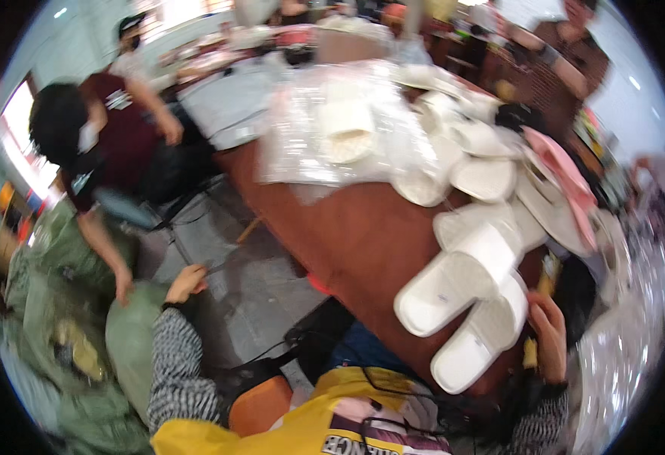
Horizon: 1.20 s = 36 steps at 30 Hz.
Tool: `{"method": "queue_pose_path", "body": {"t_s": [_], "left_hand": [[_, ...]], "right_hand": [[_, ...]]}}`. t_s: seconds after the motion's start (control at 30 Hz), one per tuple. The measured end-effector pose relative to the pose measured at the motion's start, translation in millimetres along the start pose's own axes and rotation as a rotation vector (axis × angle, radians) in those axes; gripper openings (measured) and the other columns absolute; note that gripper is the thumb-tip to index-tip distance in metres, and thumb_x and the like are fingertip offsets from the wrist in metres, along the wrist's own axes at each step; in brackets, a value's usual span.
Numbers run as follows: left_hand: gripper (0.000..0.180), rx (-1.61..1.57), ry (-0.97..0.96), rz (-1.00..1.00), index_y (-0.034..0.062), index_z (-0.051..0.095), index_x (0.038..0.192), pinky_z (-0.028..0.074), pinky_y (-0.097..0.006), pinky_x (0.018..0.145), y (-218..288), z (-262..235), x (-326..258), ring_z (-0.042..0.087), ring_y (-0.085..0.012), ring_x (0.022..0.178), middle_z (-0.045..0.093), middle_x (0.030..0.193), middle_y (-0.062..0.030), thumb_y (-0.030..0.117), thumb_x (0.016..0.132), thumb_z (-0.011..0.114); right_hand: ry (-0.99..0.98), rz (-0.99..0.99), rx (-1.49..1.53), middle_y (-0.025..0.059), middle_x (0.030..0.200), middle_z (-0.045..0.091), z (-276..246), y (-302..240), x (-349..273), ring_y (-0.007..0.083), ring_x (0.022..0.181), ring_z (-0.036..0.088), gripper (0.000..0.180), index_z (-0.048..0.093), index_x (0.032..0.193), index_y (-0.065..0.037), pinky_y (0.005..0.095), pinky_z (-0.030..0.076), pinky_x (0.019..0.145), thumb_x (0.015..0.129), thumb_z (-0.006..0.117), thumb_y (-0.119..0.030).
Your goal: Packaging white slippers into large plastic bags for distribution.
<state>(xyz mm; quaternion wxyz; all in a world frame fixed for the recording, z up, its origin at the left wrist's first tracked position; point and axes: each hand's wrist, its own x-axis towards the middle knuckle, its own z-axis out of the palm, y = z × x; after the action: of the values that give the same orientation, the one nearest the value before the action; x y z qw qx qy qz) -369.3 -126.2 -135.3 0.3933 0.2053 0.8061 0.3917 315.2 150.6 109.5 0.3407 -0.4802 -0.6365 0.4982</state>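
While left fingers (197, 274) curl beyond table's edge (293, 241), right fingers (546, 307) flank slippers (465, 362), grip unclear.

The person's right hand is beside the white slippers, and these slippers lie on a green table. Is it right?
The table is reddish brown, not green, as the head view shows. The person's right hand is beside the white slippers, which lie on that table.

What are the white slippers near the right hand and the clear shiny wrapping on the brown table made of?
The white open-toed slippers look like matte foam or rubber, judging by thick, rounded soles. The clear, flat wrapping seems thin, glossy plastic: bright glints streak it.
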Motion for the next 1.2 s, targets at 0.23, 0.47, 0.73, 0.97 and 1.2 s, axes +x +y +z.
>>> {"method": "queue_pose_path", "body": {"t_s": [0.23,0.47,0.73,0.97,1.2], "left_hand": [[0.028,0.225,-0.388,0.389,0.0016,0.064,0.113,0.047,-0.024,0.063,202.4,78.3,-124.9,0.06,-0.0101,0.07,0.065,0.077,-0.0024,0.023,0.102,0.049],[0.031,0.545,-0.578,0.935,-0.0017,0.061,0.12,0.051,-0.032,0.084,323.1,204.4,-229.7,0.065,-0.0219,0.092,0.067,0.098,-0.0111,0.008,0.091,0.06],[0.063,0.626,-0.533,1.376,0.0068,0.041,0.145,0.033,-0.046,0.111,312.2,286.2,-241.5,0.038,-0.04,0.135,0.042,0.143,-0.0228,0.018,0.089,0.066],[0.067,0.818,-0.413,1.46,0.0222,0.028,0.155,0.016,-0.06,0.116,302.0,332.1,-232.3,0.021,-0.0476,0.143,0.023,0.154,-0.0261,0.037,0.095,0.056],[0.062,0.793,-0.165,1.559,0.0228,0.037,0.15,0.017,-0.062,0.115,294.4,362.3,-227.1,0.028,-0.044,0.141,0.036,0.148,-0.02,0.042,0.094,0.056]], "right_hand": [[-0.194,-0.142,-0.023,0.0074,0.131,0.052,-17.6,5.2,9.6,0.0173,0.12,0.05,0.036,0.058,0.124,0.001,0.0305,0.039,0.102,0.092,0.065,-0.013],[-0.273,-0.245,-0.302,0.0075,0.127,0.053,-19.0,2.5,2.4,0.0196,0.114,0.05,0.071,0.048,0.141,-0.005,0.0344,0.041,0.1,0.08,0.079,-0.026],[-0.222,-0.244,-0.234,0.0039,0.11,0.06,-13.9,6.1,3.6,0.0155,0.098,0.054,0.068,0.052,0.135,-0.006,0.0294,0.043,0.086,0.075,0.083,-0.021],[-0.192,-0.259,-0.227,0.0042,0.112,0.062,-12.2,10.7,5.7,0.0135,0.1,0.056,0.058,0.056,0.13,-0.004,0.0277,0.045,0.085,0.078,0.08,-0.014],[-0.195,-0.171,0.016,0.004,0.119,0.06,-13.4,19.6,6.4,0.0106,0.098,0.055,0.053,0.057,0.129,-0.001,0.0257,0.046,0.086,0.079,0.075,-0.006]]}}
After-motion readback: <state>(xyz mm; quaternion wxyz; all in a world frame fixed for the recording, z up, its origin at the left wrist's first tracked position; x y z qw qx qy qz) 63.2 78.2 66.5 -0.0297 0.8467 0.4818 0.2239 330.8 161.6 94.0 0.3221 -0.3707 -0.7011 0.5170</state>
